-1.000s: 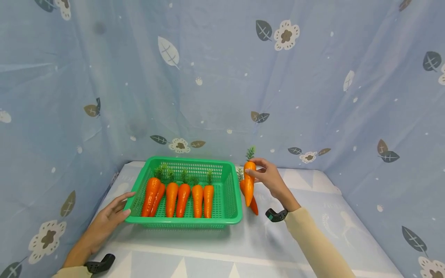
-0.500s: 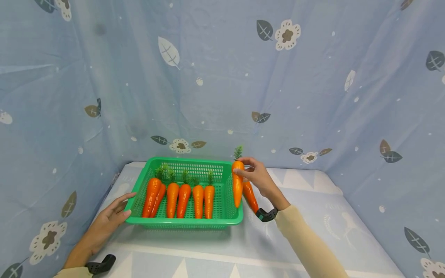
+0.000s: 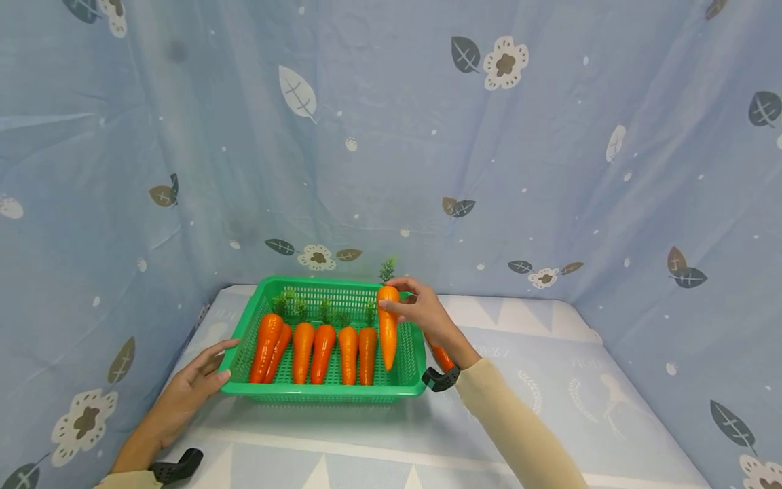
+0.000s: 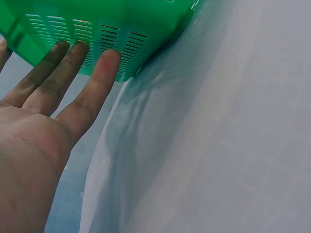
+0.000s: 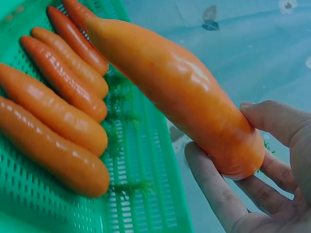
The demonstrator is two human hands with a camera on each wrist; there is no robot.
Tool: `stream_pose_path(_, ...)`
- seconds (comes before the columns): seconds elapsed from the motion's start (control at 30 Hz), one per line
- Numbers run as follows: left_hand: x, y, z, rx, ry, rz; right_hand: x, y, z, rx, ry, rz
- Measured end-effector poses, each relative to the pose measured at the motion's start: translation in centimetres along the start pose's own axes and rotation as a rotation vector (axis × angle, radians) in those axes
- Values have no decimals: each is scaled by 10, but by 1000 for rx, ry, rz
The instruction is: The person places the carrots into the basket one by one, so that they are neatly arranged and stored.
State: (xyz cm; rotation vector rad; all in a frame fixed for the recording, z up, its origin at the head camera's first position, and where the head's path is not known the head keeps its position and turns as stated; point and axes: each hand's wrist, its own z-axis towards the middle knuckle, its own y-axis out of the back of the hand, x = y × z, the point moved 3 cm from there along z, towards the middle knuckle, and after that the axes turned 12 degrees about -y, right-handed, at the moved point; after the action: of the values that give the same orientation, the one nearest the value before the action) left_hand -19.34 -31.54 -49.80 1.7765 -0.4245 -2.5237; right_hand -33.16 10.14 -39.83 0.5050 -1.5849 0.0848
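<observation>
My right hand (image 3: 424, 314) pinches an orange carrot (image 3: 387, 334) near its thick leafy end, thumb on one side and fingers on the other. The carrot hangs tip down over the right part of a green slotted basket (image 3: 324, 390). In the right wrist view the held carrot (image 5: 180, 87) is close up, with a row of carrots (image 5: 58, 114) beyond it. My left hand (image 3: 189, 390) is at the basket's left end; in the left wrist view its straight fingers (image 4: 90, 99) touch the slotted wall.
Several carrots (image 3: 323, 353) lie side by side in the basket, green tops toward the back. Another carrot (image 3: 442, 357) rests on the table (image 3: 550, 380) right of the basket, partly hidden by the right forearm. Blue patterned cloth (image 3: 379, 136) hangs behind and at both sides.
My right hand has carried the carrot left, from outside the basket's right end to above its inside. The left hand and the basket stay in place.
</observation>
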Motion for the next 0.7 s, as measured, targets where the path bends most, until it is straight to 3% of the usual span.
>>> stream_pose_path(0.4,3,2,0,12,-17,0,-3,-30,15,62,-8,-27)
stream_pose_path(0.7,3,2,0,16,-19,-11,-2,-53,23,63,-39,-45)
